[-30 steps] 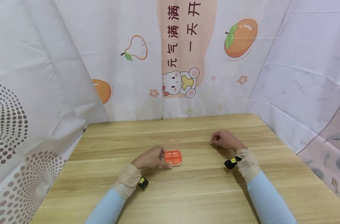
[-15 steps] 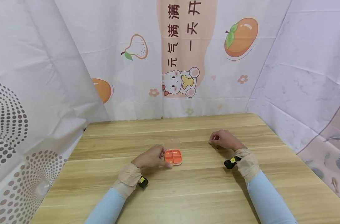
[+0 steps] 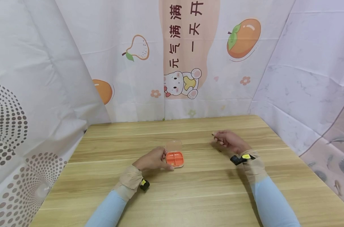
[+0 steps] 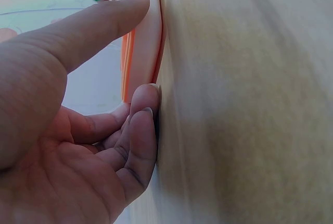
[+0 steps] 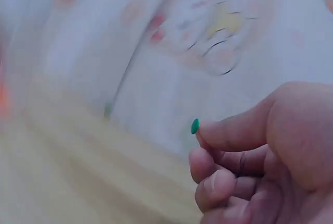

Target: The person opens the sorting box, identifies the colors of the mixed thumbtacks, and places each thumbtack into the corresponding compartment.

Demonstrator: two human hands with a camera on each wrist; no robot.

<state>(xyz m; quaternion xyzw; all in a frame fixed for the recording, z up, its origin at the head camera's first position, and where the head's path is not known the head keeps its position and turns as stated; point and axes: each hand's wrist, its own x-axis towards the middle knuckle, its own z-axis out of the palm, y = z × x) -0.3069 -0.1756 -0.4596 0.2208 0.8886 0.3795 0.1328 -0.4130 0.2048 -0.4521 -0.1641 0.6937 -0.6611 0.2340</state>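
My left hand (image 3: pixel 153 159) holds a small orange pill box (image 3: pixel 179 160) at its left side, thumb along the near edge and fingers at the far left corner. The box lies on the table, its clear lid (image 3: pixel 173 145) folded back; dividers split it into compartments, and a small pale spot shows in the near left one. In the left wrist view the box (image 4: pixel 143 52) stands between thumb and fingers. My right hand (image 3: pixel 230 140) is off to the right, raised over the table, pinching a small green oval disc (image 5: pixel 195 126) between thumb and forefinger.
A small dark piece (image 3: pixel 220 151) lies on the wooden table (image 3: pixel 189 195) just below the right hand. A printed curtain (image 3: pixel 132 94) hangs along the table's back edge, with more sheets at both sides.
My right hand has picked the small green disc up from the table and lifted it, turning at the wrist. The left hand and the pill box stay in place.
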